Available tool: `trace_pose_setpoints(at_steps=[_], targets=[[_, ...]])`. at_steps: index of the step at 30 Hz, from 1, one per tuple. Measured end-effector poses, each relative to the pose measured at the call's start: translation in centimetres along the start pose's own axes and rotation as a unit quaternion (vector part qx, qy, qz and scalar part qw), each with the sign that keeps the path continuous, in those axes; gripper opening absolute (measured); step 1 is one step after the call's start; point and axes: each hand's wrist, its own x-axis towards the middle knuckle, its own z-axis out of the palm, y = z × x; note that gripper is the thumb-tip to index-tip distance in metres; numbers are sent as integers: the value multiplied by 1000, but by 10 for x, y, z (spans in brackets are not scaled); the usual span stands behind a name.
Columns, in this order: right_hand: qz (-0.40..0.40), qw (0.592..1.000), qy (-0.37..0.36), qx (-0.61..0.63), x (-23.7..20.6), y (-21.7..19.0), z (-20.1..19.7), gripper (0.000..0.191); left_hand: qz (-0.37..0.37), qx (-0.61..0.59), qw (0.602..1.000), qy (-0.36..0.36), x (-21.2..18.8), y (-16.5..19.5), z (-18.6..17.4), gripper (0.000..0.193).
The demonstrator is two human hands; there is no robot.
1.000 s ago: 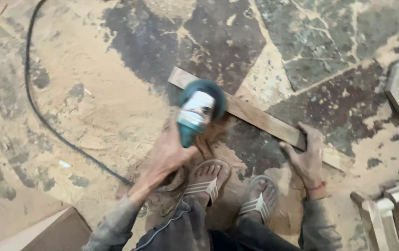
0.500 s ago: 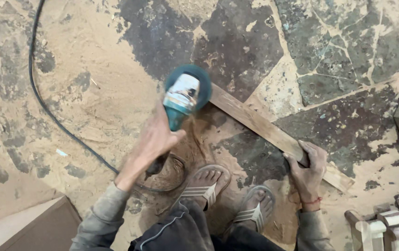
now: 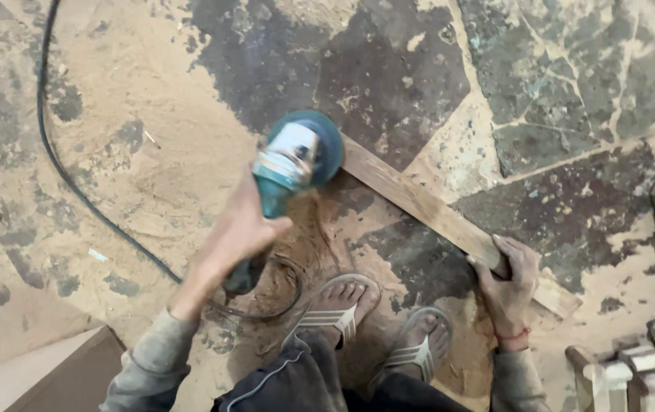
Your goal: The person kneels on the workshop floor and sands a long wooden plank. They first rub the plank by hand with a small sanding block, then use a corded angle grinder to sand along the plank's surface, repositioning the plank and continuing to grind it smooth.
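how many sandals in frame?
2. One sandal beside the grinder cable, the other just right of it, near the right hand holding the plank.

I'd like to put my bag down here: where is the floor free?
Free: the dusty floor left of the black cable, and beyond the wooden strip. Crowded: around the feet, and the wooden blocks at bottom right.

Dark crazy-paved stone floor (image 3: 388, 69) under pale sawdust, carved wooden pieces (image 3: 632, 366) at the corner
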Motion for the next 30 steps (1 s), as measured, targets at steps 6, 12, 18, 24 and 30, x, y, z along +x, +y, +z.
trace_pose_setpoints(at_steps=[6, 12, 18, 24, 30], targets=[[1, 1000, -9, -11, 1, -3, 0, 53, -17, 145, 981, -127, -31, 31, 19, 102], [-11, 1000, -9, -11, 2, -3, -1, 52, -20, 110, 990, -80, -27, 17, 26, 107], [6, 1000, -1, -5, -1, 0, 2, 52, -20, -38, 998, 36, -3, -34, 0, 103], [5, 1000, -3, 0, -2, 3, 2, 52, 23, -73, 996, 37, -6, -37, 9, 106], [2, 1000, -14, -6, -3, 4, 1, 52, -71, 125, 985, -100, -33, 7, 33, 107]])
